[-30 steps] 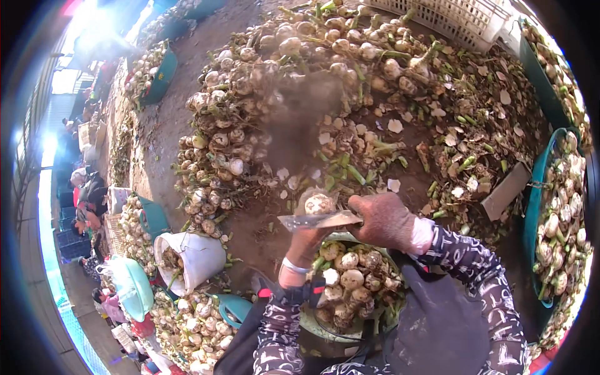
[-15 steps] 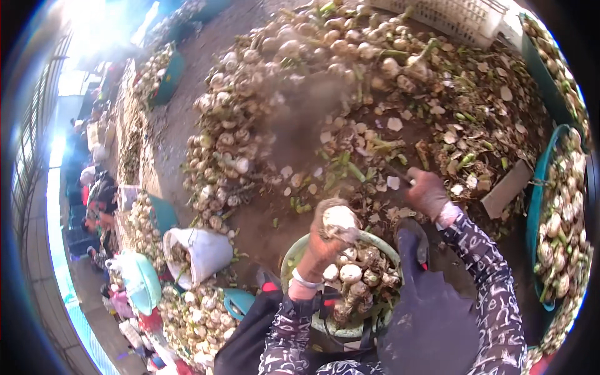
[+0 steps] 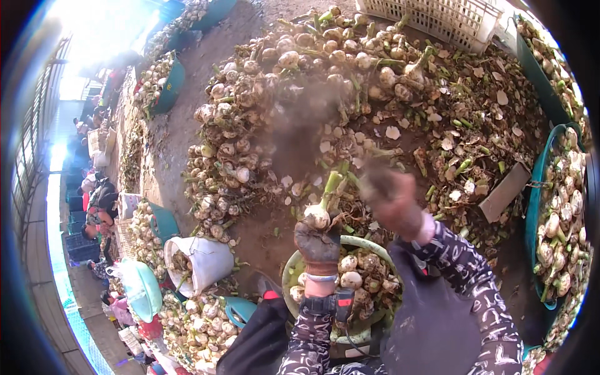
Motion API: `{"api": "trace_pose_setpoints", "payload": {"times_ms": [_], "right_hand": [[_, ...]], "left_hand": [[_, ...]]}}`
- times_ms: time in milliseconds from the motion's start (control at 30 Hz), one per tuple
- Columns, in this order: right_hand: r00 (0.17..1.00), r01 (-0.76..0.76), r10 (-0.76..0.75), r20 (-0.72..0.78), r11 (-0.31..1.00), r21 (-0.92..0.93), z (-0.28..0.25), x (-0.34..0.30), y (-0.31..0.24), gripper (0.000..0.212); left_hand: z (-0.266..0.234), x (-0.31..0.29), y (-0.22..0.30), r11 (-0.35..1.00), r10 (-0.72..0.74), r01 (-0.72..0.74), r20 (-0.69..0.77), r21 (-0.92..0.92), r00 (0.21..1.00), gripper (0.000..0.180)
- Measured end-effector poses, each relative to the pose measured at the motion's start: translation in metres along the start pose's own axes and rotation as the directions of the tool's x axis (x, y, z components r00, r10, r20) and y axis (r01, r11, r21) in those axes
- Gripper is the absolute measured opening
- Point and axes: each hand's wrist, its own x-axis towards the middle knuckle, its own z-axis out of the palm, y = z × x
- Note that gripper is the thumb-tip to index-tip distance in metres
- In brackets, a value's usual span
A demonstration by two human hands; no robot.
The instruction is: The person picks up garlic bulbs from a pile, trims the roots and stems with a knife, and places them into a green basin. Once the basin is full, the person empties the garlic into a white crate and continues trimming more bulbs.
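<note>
Lettered sleeves, one gripped bulb (image 3: 317, 216)

From where I stand, a white bucket (image 3: 206, 262) sits off to the left. Next, the left hand (image 3: 317, 250) has its fingers clamped on that bulb, green stalk (image 3: 332, 183) jutting out, near a pale green basin (image 3: 290, 265). The right hand (image 3: 400, 200) is blurred; I cannot tell how its fingers stand. White lettering covers the dark right sleeve (image 3: 465, 269), warped by folds
</note>
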Motion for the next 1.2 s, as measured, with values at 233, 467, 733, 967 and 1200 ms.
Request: {"api": "trace_pose_setpoints", "payload": {"times_ms": [233,467,733,967,1200], "right_hand": [[0.844,-0.174,0.497,0.201,0.607,-0.775,-0.063,-0.039,0.098,0.033],[0.807,-0.066,0.529,0.263,0.523,-0.849,-0.058,-0.043,0.117,0.036],[0.848,-0.135,0.473,0.239,0.629,-0.766,-0.065,-0.034,0.105,0.030],[0.852,0.161,0.219,0.475,0.754,-0.637,0.004,-0.005,0.026,0.023],[0.822,0.400,0.051,0.567,0.656,-0.640,0.009,-0.018,0.011,0.028]], "left_hand": [[-0.020,0.020,0.091,0.053,-0.878,-0.308,0.191,0.950,0.438,0.068],[-0.107,0.216,0.174,-0.933,0.142,-0.028,0.438,0.359,0.888,0.052],[-0.086,0.212,0.134,-0.742,0.027,-0.022,0.063,0.670,0.998,0.067],[-0.060,0.077,0.049,0.579,-0.117,-0.252,0.385,0.776,0.915,0.062],[-0.041,0.037,0.028,0.015,-0.097,-0.640,0.638,0.768,0.764,0.051]]}}
